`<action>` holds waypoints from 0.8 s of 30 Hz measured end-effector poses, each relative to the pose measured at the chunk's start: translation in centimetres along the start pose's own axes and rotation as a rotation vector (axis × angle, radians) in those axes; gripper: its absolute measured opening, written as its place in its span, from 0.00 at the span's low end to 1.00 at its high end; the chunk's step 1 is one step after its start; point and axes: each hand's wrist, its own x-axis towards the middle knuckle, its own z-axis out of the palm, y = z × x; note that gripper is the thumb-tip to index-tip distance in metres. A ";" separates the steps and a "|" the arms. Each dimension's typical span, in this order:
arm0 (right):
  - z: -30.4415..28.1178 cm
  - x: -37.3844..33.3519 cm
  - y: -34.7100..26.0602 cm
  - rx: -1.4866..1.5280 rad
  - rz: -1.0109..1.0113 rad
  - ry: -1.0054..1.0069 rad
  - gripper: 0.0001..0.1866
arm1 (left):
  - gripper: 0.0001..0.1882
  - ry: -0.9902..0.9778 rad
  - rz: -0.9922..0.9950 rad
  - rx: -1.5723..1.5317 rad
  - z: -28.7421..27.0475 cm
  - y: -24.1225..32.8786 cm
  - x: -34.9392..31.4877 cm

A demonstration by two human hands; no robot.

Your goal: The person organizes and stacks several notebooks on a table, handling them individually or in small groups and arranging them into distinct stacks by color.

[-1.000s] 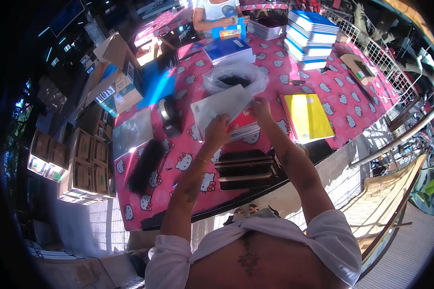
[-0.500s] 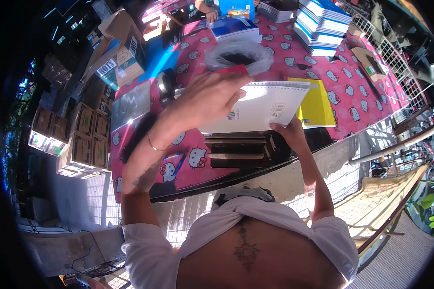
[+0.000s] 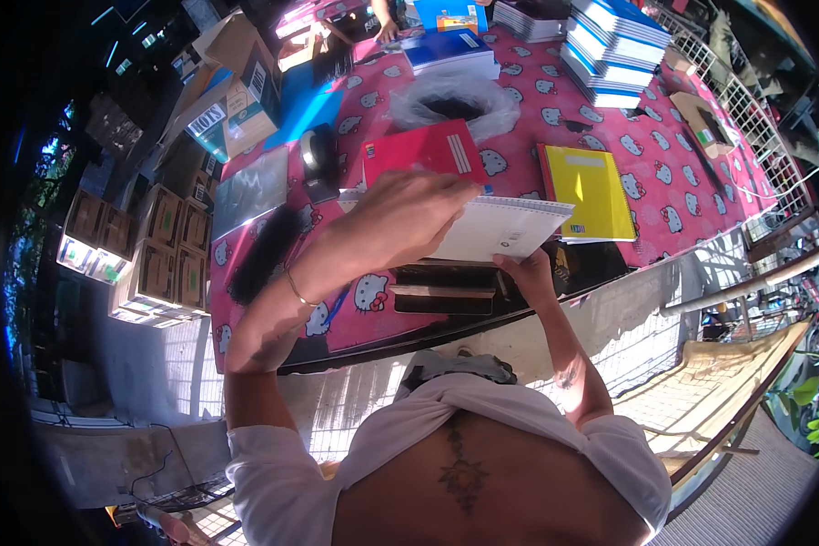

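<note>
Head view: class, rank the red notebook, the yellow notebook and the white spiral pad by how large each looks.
1. White spiral pad, though it is raised nearer the camera and partly covered by the left hand.
2. Yellow notebook and red notebook: too alike to rank.

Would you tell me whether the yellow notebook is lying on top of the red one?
No, the yellow notebook lies flat on the pink tablecloth, apart from the red notebook to its left.

The tabletop (image 3: 651,173) wore a pink cloth with white cartoon cats. On it lay a red notebook (image 3: 423,150) near the middle, a yellow notebook (image 3: 590,191) toward its right, a crumpled clear plastic bag (image 3: 455,98) behind them, stacks of blue-and-white notebooks (image 3: 610,45) at the far right corner, and dark books (image 3: 446,289) at the near edge.
</note>
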 end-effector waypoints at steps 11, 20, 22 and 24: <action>0.8 -0.5 1.3 -0.090 -0.005 -0.053 0.24 | 0.19 -0.033 -0.055 0.140 3.4 -0.5 -3.4; 4.2 -1.0 3.9 -0.105 -0.024 0.012 0.31 | 0.44 0.494 -0.579 -0.310 16.5 -1.5 -15.2; 4.7 -0.7 3.9 -0.208 -0.100 0.111 0.30 | 0.42 0.600 -0.685 -0.730 19.8 -3.1 -18.1; 4.6 -0.6 3.3 -0.075 -0.056 0.111 0.28 | 0.38 0.668 -0.740 -0.873 22.7 -6.0 -20.2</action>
